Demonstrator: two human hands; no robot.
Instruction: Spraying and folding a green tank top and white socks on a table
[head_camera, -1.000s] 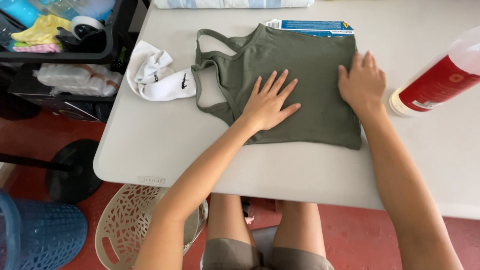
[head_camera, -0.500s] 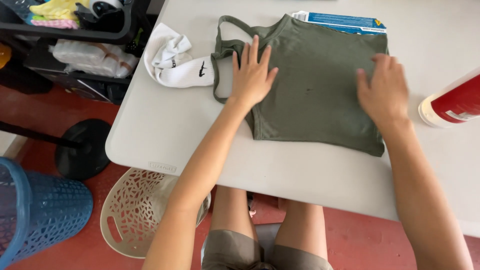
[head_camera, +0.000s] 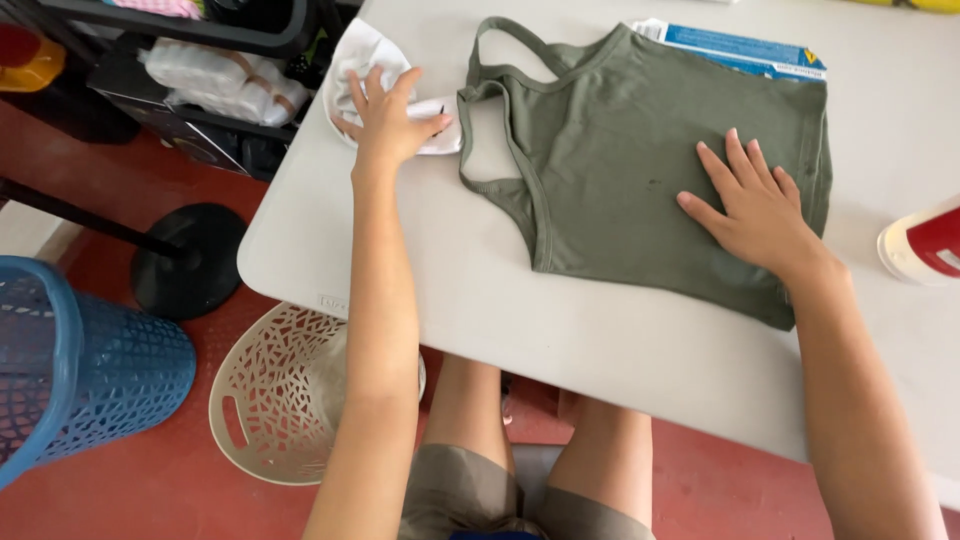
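The left hand (head_camera: 385, 110) lies spread, fingers wide, on a white sock (head_camera: 375, 75) near the left edge of the pale surface (head_camera: 600, 340), pressing rather than gripping it. The right hand (head_camera: 755, 210) rests flat and open on a folded olive tank top (head_camera: 620, 150), which lies at the middle of the surface with its straps toward the sock. A blue-and-white box (head_camera: 740, 45) pokes out from under the top's far edge.
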